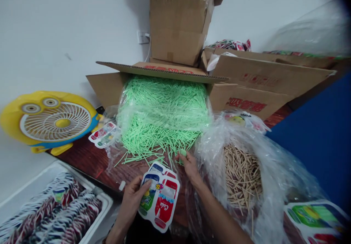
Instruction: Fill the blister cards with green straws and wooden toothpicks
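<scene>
My left hand (131, 196) grips a die-cut printed pouch sheet (159, 198) showing a green and a red drink-bottle design, held low in the middle of the view. My right hand (189, 165) reaches forward with its fingers pinched on a small bundle of green sticks (182, 152) at the near edge of a big heap of green sticks (161, 116). That heap spills out of a clear plastic liner in an open cardboard box (109, 86) onto the dark wooden table (85, 160).
A clear bag of tan wooden sticks (241, 178) lies right of my right hand. A yellow cartoon desk fan (49, 119) stands at left. A white tray (105, 200) of stacked printed pouches is at lower left. More cardboard boxes (178, 28) are stacked behind.
</scene>
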Tool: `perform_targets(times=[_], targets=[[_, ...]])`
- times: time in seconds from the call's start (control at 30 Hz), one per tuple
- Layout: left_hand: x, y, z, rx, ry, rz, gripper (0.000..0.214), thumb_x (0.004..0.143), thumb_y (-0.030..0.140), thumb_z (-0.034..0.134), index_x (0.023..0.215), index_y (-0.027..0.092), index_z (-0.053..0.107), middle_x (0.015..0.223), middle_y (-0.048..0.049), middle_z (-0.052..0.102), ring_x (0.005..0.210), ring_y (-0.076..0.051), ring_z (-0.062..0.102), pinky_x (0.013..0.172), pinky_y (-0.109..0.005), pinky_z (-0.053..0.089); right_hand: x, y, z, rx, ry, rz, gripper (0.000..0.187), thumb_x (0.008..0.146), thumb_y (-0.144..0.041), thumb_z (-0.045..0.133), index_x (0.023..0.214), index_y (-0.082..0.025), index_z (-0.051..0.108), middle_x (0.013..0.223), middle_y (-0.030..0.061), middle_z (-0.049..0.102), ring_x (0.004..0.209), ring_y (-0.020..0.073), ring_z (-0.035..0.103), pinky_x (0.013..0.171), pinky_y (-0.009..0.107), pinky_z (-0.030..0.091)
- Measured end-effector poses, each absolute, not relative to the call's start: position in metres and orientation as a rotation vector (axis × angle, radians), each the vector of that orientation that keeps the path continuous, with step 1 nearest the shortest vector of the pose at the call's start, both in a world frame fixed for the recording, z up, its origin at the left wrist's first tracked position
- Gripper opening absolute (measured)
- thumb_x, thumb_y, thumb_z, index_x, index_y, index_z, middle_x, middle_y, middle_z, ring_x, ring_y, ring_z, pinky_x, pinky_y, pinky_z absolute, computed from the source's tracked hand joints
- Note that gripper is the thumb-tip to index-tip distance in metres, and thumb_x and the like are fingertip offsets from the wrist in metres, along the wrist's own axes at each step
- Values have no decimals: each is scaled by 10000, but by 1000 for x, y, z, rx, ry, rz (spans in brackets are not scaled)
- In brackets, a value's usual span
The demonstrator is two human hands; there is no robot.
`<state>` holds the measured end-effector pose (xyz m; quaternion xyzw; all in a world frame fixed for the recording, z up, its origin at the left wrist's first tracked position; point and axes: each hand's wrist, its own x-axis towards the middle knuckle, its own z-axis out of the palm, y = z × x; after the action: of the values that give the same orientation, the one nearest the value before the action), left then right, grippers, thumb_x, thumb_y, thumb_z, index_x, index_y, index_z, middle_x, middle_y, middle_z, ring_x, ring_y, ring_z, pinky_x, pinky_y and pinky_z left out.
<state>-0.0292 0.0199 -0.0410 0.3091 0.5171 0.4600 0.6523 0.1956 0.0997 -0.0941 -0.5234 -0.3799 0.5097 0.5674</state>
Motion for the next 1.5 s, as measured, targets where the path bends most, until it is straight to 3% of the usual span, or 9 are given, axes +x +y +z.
perform_targets(times=[0.23, 0.4, 0.57, 0.8, 0.97, 1.13, 1.27, 1.5], targets=[[-18, 17, -50, 703, 1126, 906, 292, 677, 374, 780, 807, 152, 640, 673, -15, 715, 544, -150, 642, 544, -246, 519, 199, 109, -84, -1039, -518, 1434, 319, 607, -346, 804, 794, -144, 643, 621, 7, 683, 531, 159, 637, 528, 280, 514], [-15, 14, -50, 766, 1097, 845, 282, 711, 362, 762, 849, 144, 651, 730, -26, 722, 592, -148, 642, 573, -240, 510, 202, 107, -67, -868, -308, 1542, 208, 671, -178, 777, 816, -125, 638, 722, 57, 723, 691, 206, 710, 642, 328, 587], [-11, 14, -46, 834, 1118, 810, 276, 688, 375, 773, 769, 141, 650, 686, -4, 690, 591, -137, 612, 575, -223, 483, 197, 102, -57, -762, -151, 1573, 128, 725, -56, 702, 821, -120, 647, 724, 57, 729, 697, 181, 714, 700, 313, 598], [-7, 15, -32, 1099, 1104, 756, 249, 766, 395, 696, 735, 156, 631, 689, 8, 634, 640, -142, 578, 617, -231, 458, 191, 89, -40, -701, -34, 1585, 98, 770, -42, 631, 783, -136, 655, 754, 47, 732, 808, 188, 714, 803, 336, 581], [2, 14, 1, 1621, 1001, 713, 177, 871, 319, 592, 834, 181, 697, 1038, -69, 655, 950, -196, 597, 872, -282, 437, 186, 70, -17, -558, 65, 1648, 88, 837, -96, 576, 814, -147, 645, 772, 36, 731, 835, 176, 702, 916, 434, 521], [13, 11, 24, 1880, 889, 641, 150, 899, 268, 556, 896, 199, 690, 1344, -106, 538, 1195, -228, 521, 1019, -328, 381, 179, 53, -2, -490, 164, 1682, 89, 858, -133, 571, 808, -164, 636, 796, 25, 739, 861, 170, 698, 949, 436, 495], [16, 8, 32, 2003, 859, 637, 113, 894, 218, 555, 909, 197, 666, 1423, -111, 466, 1245, -235, 492, 1035, -335, 391, 176, 44, 3, -458, 215, 1698, 100, 878, -158, 556, 836, -183, 643, 803, 5, 738, 835, 146, 698, 949, 415, 497], [16, 2, 36, 2059, 833, 628, 133, 896, 141, 524, 907, 185, 649, 1412, -120, 475, 1225, -218, 517, 1016, -309, 418, 172, 37, 9, -508, 274, 1707, 106, 889, -174, 548, 843, -195, 642, 797, -18, 732, 811, 127, 698, 949, 394, 501]])
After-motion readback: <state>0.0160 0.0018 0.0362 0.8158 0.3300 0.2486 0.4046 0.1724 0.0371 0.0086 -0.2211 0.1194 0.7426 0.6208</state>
